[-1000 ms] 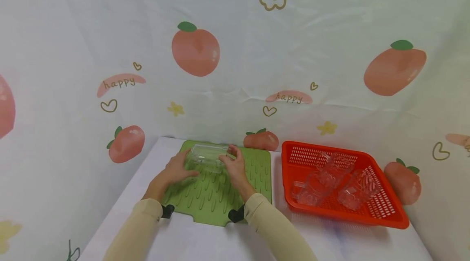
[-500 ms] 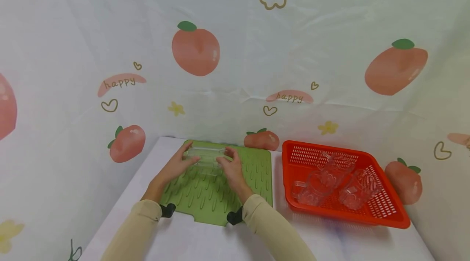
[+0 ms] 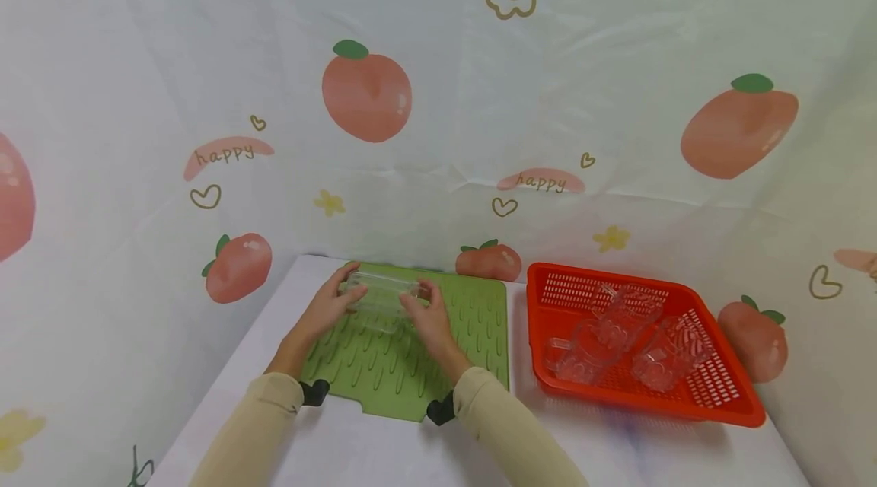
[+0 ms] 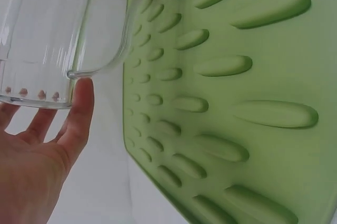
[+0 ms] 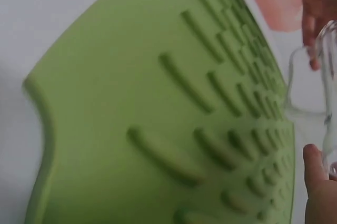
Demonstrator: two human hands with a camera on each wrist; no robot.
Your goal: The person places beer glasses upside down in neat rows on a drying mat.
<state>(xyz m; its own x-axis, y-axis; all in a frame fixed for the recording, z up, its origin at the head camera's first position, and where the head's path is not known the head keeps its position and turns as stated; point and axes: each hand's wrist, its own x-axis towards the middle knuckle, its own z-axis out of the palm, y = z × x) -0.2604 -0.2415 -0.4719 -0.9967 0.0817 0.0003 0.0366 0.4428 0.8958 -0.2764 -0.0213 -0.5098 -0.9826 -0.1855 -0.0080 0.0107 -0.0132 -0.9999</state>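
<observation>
A clear mug lies sideways between both hands, over a green ribbed drying mat. My left hand holds it at the base end, fingertips around the bottom edge. The left wrist view shows the mug's handle, with the left thumb right at its lower joint. At the rim end, my right hand grips the mug between thumb and fingers. In the right wrist view only part of the right hand and of the mug appears at the right edge.
To the right stands a red perforated basket with three clear mugs lying in it. A white cloth printed with fruit hangs close behind the mat. Black wrist straps sit just over the mat's front edge.
My left hand has gone from loosely spread beside the mug to gripping its base end. The mug has shifted slightly left and turned a little; the right hand keeps its hold at the rim.
</observation>
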